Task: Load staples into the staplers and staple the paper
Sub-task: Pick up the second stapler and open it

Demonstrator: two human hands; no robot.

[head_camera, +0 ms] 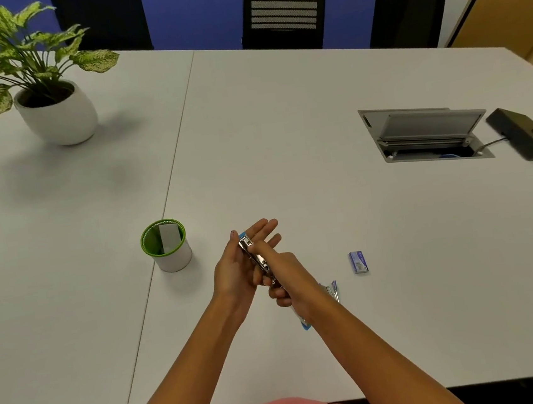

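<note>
Loading in progress: my left hand [233, 271] pins first stapler [253, 252] between thumb and straight fingers, my right hand [282, 275] curls round its six-o'clock end; second stapler [332, 290], four o'clock, waits.

White table [282, 118], two tops butted together; we note the seam [179, 135] running from the far edge toward us. Far left: leafy plant [22, 49], green and cream, in a round white pot [58, 115]. Near the seam, on its right, a white cup [174, 259] with a green rim, upright. Right side: cable hatch [425, 134] set into the top, lid raised. Just beyond it a black box [528, 135], with a thin cable [492, 143] leading into the hatch. Behind the table we count three dark chairs; the middle one [284, 9] has a slatted back. Blue wall [199, 11] behind them.
</note>
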